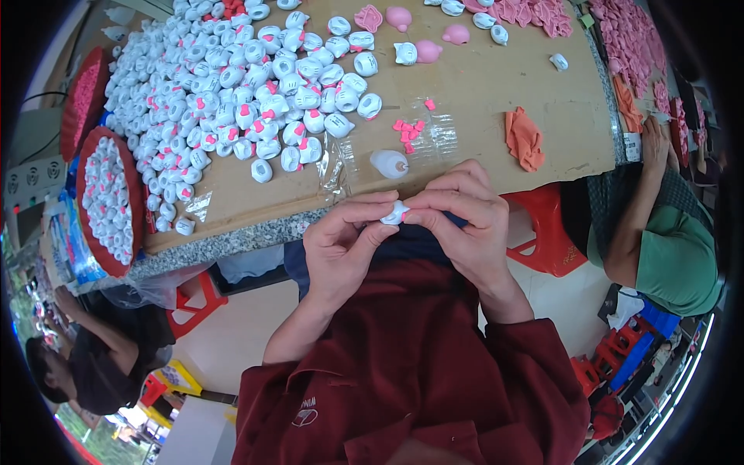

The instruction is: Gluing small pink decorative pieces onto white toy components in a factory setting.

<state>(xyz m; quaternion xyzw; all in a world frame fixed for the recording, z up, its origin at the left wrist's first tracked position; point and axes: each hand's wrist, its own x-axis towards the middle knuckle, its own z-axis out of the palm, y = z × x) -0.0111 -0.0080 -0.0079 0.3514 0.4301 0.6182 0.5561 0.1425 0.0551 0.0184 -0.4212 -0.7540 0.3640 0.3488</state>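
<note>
In front of my chest, by the table's near edge, my left hand (341, 244) pinches a small white cat-head piece (394, 213) between thumb and fingers. From the other side my right hand (469, 221) closes its thumb and forefinger on the same piece, where a bit of pink shows, probably a bow. The fingertips hide part of it. Just beyond my hands a small translucent bottle (387, 163) lies on the cardboard. Several loose pink bows (408, 133) are scattered behind the bottle.
A big heap of white cat heads (232, 85) covers the table's left half. Red bowls (115, 260) stand at the left edge. An orange cloth (525, 139) lies right, with pink rounded pieces (398, 19) farther back. Co-workers sit at both sides; a red stool (542, 232) stands right.
</note>
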